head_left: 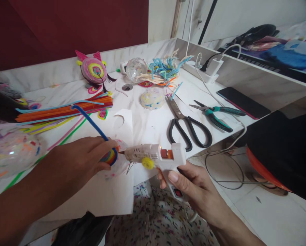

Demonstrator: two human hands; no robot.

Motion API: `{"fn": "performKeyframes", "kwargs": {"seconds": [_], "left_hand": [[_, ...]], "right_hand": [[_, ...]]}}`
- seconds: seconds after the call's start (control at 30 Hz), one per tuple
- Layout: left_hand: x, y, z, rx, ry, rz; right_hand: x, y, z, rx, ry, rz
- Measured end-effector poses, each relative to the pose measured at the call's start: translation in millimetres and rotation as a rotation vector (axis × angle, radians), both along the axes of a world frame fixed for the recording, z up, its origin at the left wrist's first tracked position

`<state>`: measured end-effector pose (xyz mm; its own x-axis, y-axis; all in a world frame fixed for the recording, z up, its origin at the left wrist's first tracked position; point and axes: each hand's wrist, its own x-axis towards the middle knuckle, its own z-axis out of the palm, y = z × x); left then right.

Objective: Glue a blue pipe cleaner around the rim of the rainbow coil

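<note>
My left hand [83,159] pinches a small coil of rainbow-coloured pipe cleaners [109,157], from which a loose blue end [90,119] sticks up to the left. In my right hand [191,182] is a white glue gun [145,153], held by its handle, with fingers at the orange trigger. The nozzle points left and is at the coil's right edge. Beneath the coil lies a clear dome with coloured specks [123,164], partly covered by my left hand and the gun. White paper [117,194] lies under it.
Black-handled scissors [178,114] and green-handled pliers [215,114] lie to the right, near a phone [242,101]. Orange pipe cleaners [66,109] are at left. Behind stand a pink round figure [93,70], a speckled dome [153,98] and a power strip [201,72]. Cables hang over the edge.
</note>
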<state>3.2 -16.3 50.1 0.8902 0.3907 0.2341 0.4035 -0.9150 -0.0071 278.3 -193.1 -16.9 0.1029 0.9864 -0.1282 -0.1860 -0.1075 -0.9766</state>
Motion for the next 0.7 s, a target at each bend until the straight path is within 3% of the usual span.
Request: {"fn": "performKeyframes", "kwargs": {"seconds": [0.7], "left_hand": [[-0.8,2.6,-1.2,0.06,0.021,-0.013]], "right_hand": [[-5.2,0.5,1.5,-0.056,0.155,0.012]]}}
